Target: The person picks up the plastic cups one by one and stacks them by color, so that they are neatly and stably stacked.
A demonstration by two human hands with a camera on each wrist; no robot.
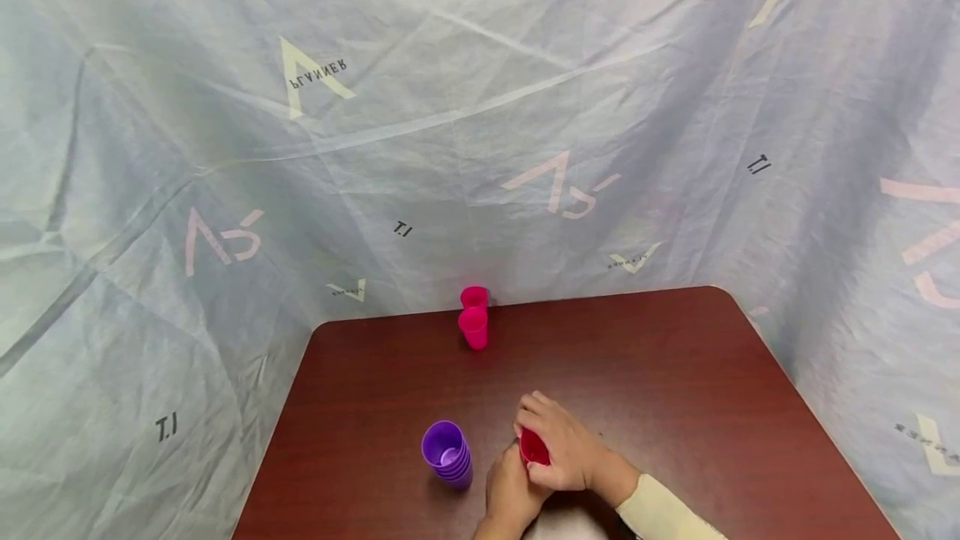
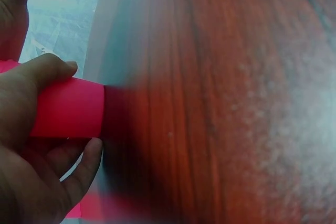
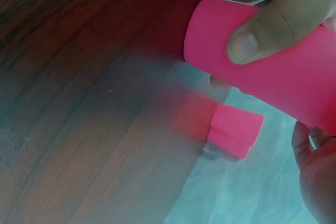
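Both hands are on one pink cup (image 1: 534, 447), which stands upright at the table's near side with its mouth up. Lower down its wall, my left hand (image 1: 513, 486) grips it, thumb on one side and fingers on the other, as the left wrist view shows the left hand (image 2: 31, 129) around the cup (image 2: 71, 108). Up at the rim, my right hand (image 1: 566, 444) holds it between thumb and fingers. In the right wrist view the cup's base (image 3: 210, 35) is right at the tabletop, with the right hand (image 3: 317, 171) at its upper end.
Left of the hands stands a stack of several purple cups (image 1: 447, 455), nested mouth up. Two pink cups (image 1: 474, 329) stand one behind the other near the far edge of the brown table (image 1: 637, 357). A grey printed sheet (image 1: 450, 140) hangs behind and along the sides.
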